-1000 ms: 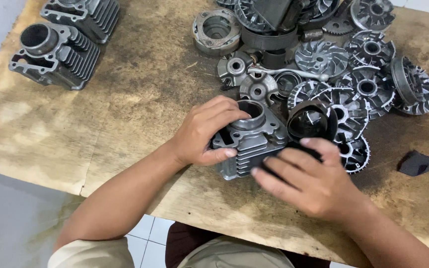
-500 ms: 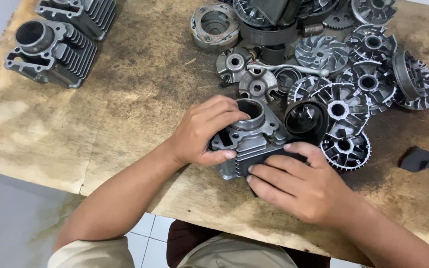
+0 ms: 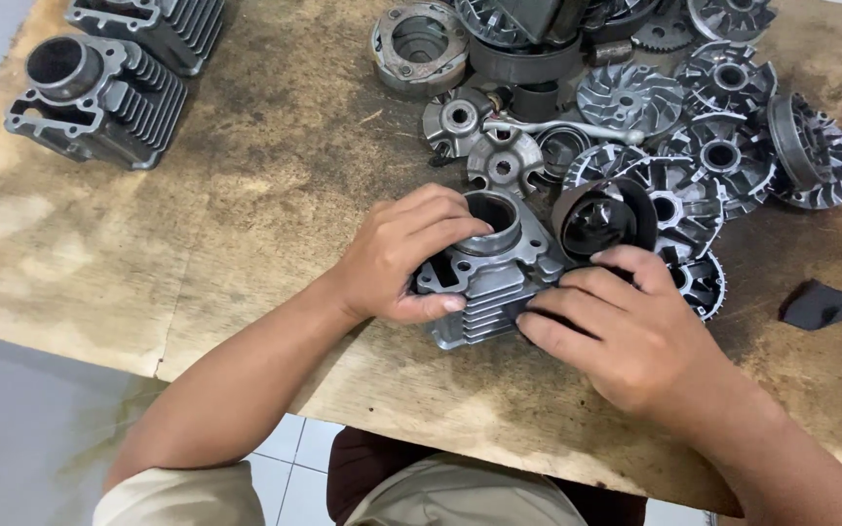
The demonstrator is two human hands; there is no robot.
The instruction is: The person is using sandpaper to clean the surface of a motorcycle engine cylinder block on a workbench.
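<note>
Cast-metal cylinder (image 3: 484, 278): judged heavy, rigid, maybe oily. Left hand (image 3: 403, 255) grips bore rim; right hand (image 3: 626, 336) clasps fins.

Both forearms are bare. The left hand (image 3: 403, 255) and right hand (image 3: 626, 336) wear no gloves, rings or watch. A short beige sleeve (image 3: 182, 495) shows at the near left, with matching beige cloth (image 3: 460, 497) at the near edge.
</note>
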